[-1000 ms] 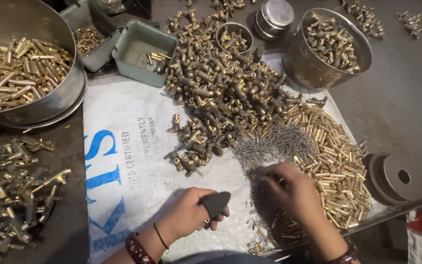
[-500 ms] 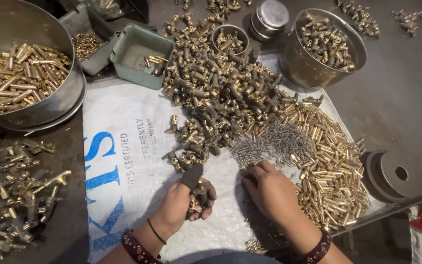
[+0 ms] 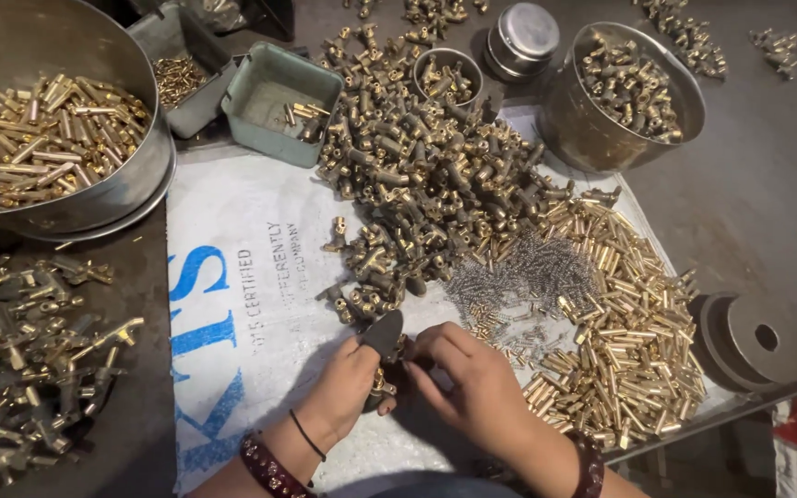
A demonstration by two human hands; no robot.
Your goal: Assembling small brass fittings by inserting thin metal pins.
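Meeting over the white woven sack [image 3: 260, 304], the right hand [image 3: 477, 383] has left the heap of thin steel springs [image 3: 528, 277]; its fingers pinch toward the small brass fitting [image 3: 380, 383] gripped in the left hand [image 3: 348, 397], thumb in a dark guard [image 3: 385, 334].

The light is moderate and soft, and it seems to come from above. The white woven sack [image 3: 260, 304] is the brightest surface, but it is not overexposed. The brass tubes [image 3: 629, 341] and the large steel bowl [image 3: 94, 175] show small warm reflections, without strong glare. A soft shadow lies on the sack under the left hand [image 3: 348, 397] and the right hand [image 3: 472, 387]. The dark tabletop [image 3: 767, 212] looks dim, and the corners are darker. The centre is sharp. The edges are slightly softer and bent, as with a wide lens.
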